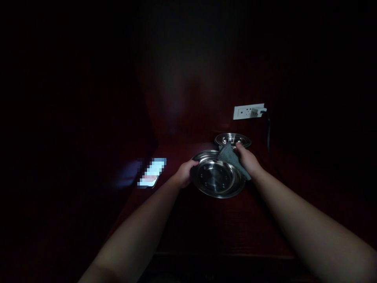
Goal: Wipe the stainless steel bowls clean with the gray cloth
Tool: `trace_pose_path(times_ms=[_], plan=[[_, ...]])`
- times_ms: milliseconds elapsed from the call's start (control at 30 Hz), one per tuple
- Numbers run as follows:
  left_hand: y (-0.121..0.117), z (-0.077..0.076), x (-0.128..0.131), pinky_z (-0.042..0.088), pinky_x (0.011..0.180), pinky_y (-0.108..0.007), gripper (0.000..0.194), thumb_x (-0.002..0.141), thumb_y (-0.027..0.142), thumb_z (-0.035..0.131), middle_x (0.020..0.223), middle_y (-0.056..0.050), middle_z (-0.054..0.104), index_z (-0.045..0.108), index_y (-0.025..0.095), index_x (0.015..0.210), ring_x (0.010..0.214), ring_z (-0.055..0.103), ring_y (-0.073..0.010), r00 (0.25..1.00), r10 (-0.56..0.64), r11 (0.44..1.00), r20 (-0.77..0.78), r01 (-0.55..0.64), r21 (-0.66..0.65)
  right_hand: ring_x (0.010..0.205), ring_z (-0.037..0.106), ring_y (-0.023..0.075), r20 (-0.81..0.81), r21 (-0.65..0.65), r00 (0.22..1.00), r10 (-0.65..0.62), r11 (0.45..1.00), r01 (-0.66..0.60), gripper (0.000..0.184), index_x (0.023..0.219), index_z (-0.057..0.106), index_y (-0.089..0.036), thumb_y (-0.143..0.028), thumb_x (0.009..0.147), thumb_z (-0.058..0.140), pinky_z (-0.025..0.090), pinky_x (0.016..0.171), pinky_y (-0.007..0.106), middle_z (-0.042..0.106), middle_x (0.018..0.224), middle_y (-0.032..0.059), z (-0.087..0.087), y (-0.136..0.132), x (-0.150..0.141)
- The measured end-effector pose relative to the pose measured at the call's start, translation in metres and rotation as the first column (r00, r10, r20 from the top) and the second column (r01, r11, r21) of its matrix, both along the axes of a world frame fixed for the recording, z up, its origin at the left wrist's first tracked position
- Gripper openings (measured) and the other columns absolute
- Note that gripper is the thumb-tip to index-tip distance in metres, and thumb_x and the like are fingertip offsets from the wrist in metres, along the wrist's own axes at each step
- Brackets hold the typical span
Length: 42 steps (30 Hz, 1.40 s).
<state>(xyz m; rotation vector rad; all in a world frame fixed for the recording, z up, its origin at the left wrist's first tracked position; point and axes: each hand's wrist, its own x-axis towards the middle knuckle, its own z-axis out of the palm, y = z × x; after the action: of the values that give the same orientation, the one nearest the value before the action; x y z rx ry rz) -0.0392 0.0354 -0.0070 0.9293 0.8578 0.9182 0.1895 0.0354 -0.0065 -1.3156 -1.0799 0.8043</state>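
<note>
A shiny steel plate (216,179) with a raised rim is tilted toward me above the dark red table. My left hand (186,173) grips its left rim, thumb on top and the other fingers hidden beneath. A grey-green cloth (231,159) lies over the plate's right rim, with my right hand (247,160) closed on it there. Just behind, a second steel plate (232,137) rests on the table, partly covered by the cloth and my right hand.
To the left lies a lit phone (152,173), its screen blurred out. A white socket panel (249,111) on the back wall holds a plug (259,111), and its dark cord (268,133) hangs at the right. The table's front edge (224,255) shows below; the surroundings are very dark.
</note>
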Motion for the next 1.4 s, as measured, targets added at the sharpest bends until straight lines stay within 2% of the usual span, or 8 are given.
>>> trace_pose_path(times_ms=[133,333,567,967,1133,1233,1333,1400], plan=[[0.004,-0.002,-0.001,0.045,0.056,-0.026,0.017,0.072,0.025,0.052,0.06,-0.005,0.063,0.062,0.011,0.072,0.057,0.059,-0.0149,0.999,0.036,0.999,0.04,-0.036,0.0,0.068,0.063,0.0181,-0.203,0.02,0.964,0.171,0.985,-0.17,0.041,0.087,0.066,-0.016,-0.054,0.073,0.056,0.048,0.064,0.026,0.069,0.075,0.0039,0.004,-0.006,-0.006],[0.009,-0.006,-0.003,0.044,0.056,-0.025,0.017,0.071,0.024,0.052,0.062,-0.004,0.064,0.062,0.013,0.078,0.057,0.058,-0.0146,0.997,0.067,0.997,0.048,-0.068,0.02,0.065,0.064,0.0158,-0.117,-0.043,0.931,0.346,0.935,-0.353,0.032,0.095,0.061,-0.017,-0.027,0.066,0.071,0.051,0.06,0.025,0.07,0.078,0.0035,0.006,-0.012,-0.01],[0.008,-0.006,-0.002,0.045,0.065,-0.028,0.029,0.068,0.021,0.055,0.076,-0.003,0.068,0.064,0.015,0.094,0.068,0.061,-0.0169,0.997,0.041,0.997,0.073,-0.046,0.069,0.062,0.065,0.0162,-0.077,-0.092,0.945,0.318,0.942,-0.324,0.019,0.088,0.062,-0.017,-0.015,0.069,0.064,0.053,0.059,0.027,0.07,0.075,0.0041,0.001,-0.008,-0.011],[0.006,-0.002,-0.003,0.046,0.068,-0.03,0.031,0.067,0.021,0.056,0.08,-0.005,0.069,0.064,0.014,0.096,0.073,0.062,-0.0188,0.998,0.029,0.995,0.056,-0.034,0.092,0.06,0.063,0.0161,-0.182,-0.082,0.947,0.266,0.955,-0.284,0.015,0.08,0.065,-0.016,-0.029,0.077,0.058,0.05,0.059,0.026,0.069,0.068,0.0052,0.004,-0.009,-0.012],[0.004,0.002,-0.002,0.047,0.072,-0.031,0.032,0.066,0.021,0.056,0.084,-0.005,0.07,0.064,0.014,0.096,0.076,0.063,-0.0192,0.998,0.013,0.993,0.06,-0.02,0.112,0.062,0.061,0.0169,-0.138,-0.1,0.974,0.18,0.976,-0.195,0.023,0.079,0.062,-0.017,-0.038,0.076,0.056,0.048,0.061,0.027,0.067,0.068,0.0048,0.002,-0.006,-0.013],[0.004,0.002,-0.001,0.046,0.075,-0.031,0.033,0.066,0.018,0.055,0.089,-0.006,0.07,0.064,0.014,0.098,0.08,0.063,-0.0195,0.997,0.003,0.991,0.078,-0.013,0.131,0.068,0.059,0.0176,0.053,-0.073,0.998,0.021,0.997,-0.017,0.027,0.082,0.059,-0.018,-0.043,0.072,0.057,0.046,0.064,0.029,0.065,0.075,0.0043,-0.001,-0.002,-0.011],[0.005,0.0,0.0,0.045,0.078,-0.031,0.035,0.066,0.016,0.055,0.095,-0.007,0.069,0.063,0.014,0.099,0.087,0.062,-0.0207,0.994,-0.017,0.988,0.104,0.0,0.156,0.077,0.056,0.0193,0.286,0.067,0.938,-0.197,0.98,0.185,0.036,0.087,0.055,-0.02,-0.045,0.063,0.065,0.043,0.07,0.031,0.062,0.087,0.0055,-0.003,0.002,-0.005],[0.006,-0.001,0.0,0.045,0.08,-0.032,0.035,0.065,0.016,0.056,0.097,-0.007,0.069,0.063,0.014,0.1,0.091,0.061,-0.0217,0.993,-0.031,0.986,0.114,0.012,0.164,0.075,0.054,0.0187,0.37,0.169,0.883,-0.29,0.955,0.244,0.038,0.085,0.052,-0.02,-0.045,0.06,0.067,0.042,0.068,0.031,0.06,0.086,0.0051,-0.003,0.002,-0.002]])
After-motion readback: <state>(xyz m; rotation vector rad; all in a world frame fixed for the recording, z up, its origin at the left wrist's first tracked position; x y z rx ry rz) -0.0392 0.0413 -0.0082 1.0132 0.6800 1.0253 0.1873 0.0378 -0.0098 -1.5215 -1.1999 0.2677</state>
